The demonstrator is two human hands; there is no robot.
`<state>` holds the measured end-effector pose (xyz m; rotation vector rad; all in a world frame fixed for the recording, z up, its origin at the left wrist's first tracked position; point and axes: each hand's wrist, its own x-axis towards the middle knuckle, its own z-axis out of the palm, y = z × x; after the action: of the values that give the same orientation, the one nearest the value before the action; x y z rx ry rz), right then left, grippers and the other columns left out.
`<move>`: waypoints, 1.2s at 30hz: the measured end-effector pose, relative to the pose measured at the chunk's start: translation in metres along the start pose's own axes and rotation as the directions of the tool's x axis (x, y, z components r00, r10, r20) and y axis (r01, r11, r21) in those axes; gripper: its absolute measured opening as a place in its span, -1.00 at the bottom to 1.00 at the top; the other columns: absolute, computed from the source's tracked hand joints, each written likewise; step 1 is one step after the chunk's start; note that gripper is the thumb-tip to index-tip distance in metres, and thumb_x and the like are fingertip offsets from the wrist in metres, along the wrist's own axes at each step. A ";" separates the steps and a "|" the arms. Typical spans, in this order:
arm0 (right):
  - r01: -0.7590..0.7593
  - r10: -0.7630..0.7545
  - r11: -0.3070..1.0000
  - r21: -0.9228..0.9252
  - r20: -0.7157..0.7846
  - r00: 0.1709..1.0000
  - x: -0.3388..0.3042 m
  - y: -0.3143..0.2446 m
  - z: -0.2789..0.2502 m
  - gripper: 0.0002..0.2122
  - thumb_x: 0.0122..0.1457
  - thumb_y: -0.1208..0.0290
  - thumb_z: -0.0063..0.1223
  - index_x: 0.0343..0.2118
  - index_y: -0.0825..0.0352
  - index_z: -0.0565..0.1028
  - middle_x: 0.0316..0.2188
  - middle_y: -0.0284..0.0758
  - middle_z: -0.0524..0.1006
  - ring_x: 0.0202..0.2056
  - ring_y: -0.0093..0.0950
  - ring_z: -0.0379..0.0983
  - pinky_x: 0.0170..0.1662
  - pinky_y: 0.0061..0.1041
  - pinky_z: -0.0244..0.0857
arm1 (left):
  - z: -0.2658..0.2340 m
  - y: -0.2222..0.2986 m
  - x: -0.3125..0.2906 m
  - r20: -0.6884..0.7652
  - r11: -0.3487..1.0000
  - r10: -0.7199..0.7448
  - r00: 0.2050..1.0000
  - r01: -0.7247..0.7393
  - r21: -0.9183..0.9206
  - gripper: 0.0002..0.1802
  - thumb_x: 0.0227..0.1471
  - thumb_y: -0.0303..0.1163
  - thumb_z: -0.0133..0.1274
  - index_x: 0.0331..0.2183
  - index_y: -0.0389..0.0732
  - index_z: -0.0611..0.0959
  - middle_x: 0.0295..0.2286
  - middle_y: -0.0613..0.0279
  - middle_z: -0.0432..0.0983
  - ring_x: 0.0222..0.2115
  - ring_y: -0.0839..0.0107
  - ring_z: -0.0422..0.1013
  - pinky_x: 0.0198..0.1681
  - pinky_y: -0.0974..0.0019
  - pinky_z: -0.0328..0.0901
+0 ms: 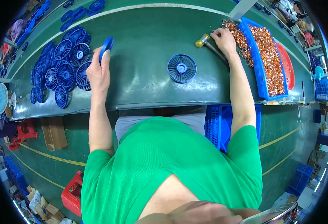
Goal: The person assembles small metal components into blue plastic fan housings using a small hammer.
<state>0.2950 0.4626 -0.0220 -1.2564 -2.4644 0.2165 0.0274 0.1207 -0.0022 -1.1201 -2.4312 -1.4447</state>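
My left hand (98, 72) grips a blue spoked plastic wheel (106, 48), held edge-on above the green table beside a heap of similar blue wheels (65, 71). Another blue wheel (182, 68) lies flat by itself in the middle of the table. On the right, my right hand (225, 40) is closed in a pinch at the edge of a loose pile of copper-coloured rings (242, 41). Whatever its fingertips hold is too small to make out. Just left of that hand lies a hammer with a yellow head (202, 40), its handle running under my forearm.
A blue tray (258, 71) full of copper-coloured rings stands at the right, overlapping a red tray (290, 71). More blue wheels (79, 14) lie beyond the white line at the far left. Below the table edge sit a blue crate (213, 125) and a red stool (72, 193).
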 end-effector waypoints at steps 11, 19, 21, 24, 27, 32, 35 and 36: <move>-0.103 0.096 0.992 -0.074 -0.085 0.992 -0.034 0.007 -0.011 -0.72 0.15 0.18 -0.02 -0.32 0.31 0.56 -0.37 -0.08 0.57 -0.27 -0.12 0.51 -0.18 -0.20 0.37 | 0.029 0.030 -0.038 0.130 0.722 -0.113 0.985 0.171 -0.670 -0.58 0.25 -0.11 -0.12 -0.23 -0.32 0.54 -0.39 0.41 0.40 -0.35 0.65 0.22 -0.25 0.54 0.14; 0.098 -0.087 0.986 0.135 -0.081 0.993 -0.064 -0.010 -0.026 -0.86 0.07 0.30 0.12 -0.41 0.27 0.55 -0.38 -0.24 0.52 -0.34 -0.24 0.48 -0.26 -0.29 0.34 | 0.036 0.054 -0.053 0.382 0.498 -0.170 0.908 0.414 -0.762 -0.53 0.28 -0.07 -0.22 -0.23 -0.33 0.53 -0.36 0.24 0.49 -0.43 0.55 0.43 -0.34 0.46 0.33; 0.196 -0.131 0.927 0.320 -0.213 0.968 -0.076 -0.028 -0.033 -0.88 0.08 0.36 0.13 -0.40 0.29 0.57 -0.41 -0.25 0.53 -0.39 -0.31 0.49 -0.31 -0.38 0.35 | 0.038 0.060 -0.056 0.390 0.548 -0.151 0.908 0.405 -0.732 -0.54 0.28 -0.08 -0.24 -0.19 -0.32 0.50 -0.35 0.19 0.50 -0.44 0.48 0.47 -0.38 0.43 0.38; 0.322 -0.184 0.823 0.469 -0.316 0.931 -0.107 -0.069 -0.053 -0.91 0.00 0.52 0.20 -0.40 0.36 0.57 -0.41 -0.25 0.54 -0.42 -0.39 0.49 -0.36 -0.47 0.35 | 0.044 0.077 -0.060 0.427 0.555 -0.109 0.898 0.411 -0.723 -0.54 0.29 -0.08 -0.27 -0.13 -0.31 0.46 -0.29 0.13 0.49 -0.38 0.42 0.50 -0.35 0.38 0.43; 0.497 -0.323 0.778 0.384 -0.434 0.841 -0.130 -0.094 -0.059 -0.89 -0.06 0.54 0.26 -0.44 0.33 0.56 -0.42 -0.28 0.53 -0.41 -0.35 0.48 -0.37 -0.45 0.35 | 0.055 0.088 -0.063 0.415 0.542 -0.063 0.908 0.380 -0.749 -0.58 0.28 -0.12 -0.21 -0.12 -0.30 0.50 -0.27 0.26 0.46 -0.24 0.56 0.34 -0.13 0.45 0.28; 0.676 -0.478 0.662 0.323 -0.512 0.713 -0.150 -0.131 -0.062 -0.80 -0.22 0.55 0.34 -0.47 0.27 0.56 -0.46 -0.33 0.51 -0.43 -0.36 0.46 -0.38 -0.43 0.37 | 0.062 0.098 -0.067 0.444 0.579 0.015 0.896 0.354 -0.735 -0.58 0.29 -0.12 -0.25 -0.06 -0.25 0.44 -0.33 0.31 0.46 -0.35 0.63 0.42 -0.33 0.55 0.34; 0.700 -0.492 0.639 0.320 -0.530 0.691 -0.152 -0.143 -0.057 -0.82 -0.20 0.54 0.32 -0.48 0.27 0.54 -0.48 -0.34 0.50 -0.44 -0.36 0.45 -0.39 -0.43 0.36 | 0.054 0.104 -0.069 0.460 0.614 0.014 0.888 0.355 -0.704 -0.59 0.29 -0.15 -0.23 -0.09 -0.29 0.45 -0.32 0.28 0.46 -0.31 0.61 0.37 -0.23 0.50 0.29; 0.670 -0.492 0.673 0.313 -0.488 0.722 -0.152 -0.145 -0.057 -0.83 -0.19 0.55 0.32 -0.50 0.29 0.53 -0.49 -0.34 0.50 -0.45 -0.36 0.45 -0.40 -0.44 0.34 | 0.053 0.105 -0.070 0.453 0.637 0.025 0.891 0.335 -0.695 -0.60 0.29 -0.17 -0.22 -0.11 -0.32 0.46 -0.30 0.24 0.47 -0.26 0.56 0.35 -0.15 0.44 0.28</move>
<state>0.2898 0.2531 0.0352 -0.2114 -2.1550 0.3406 0.1591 0.1549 0.0150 -1.5097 -2.1959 -2.7099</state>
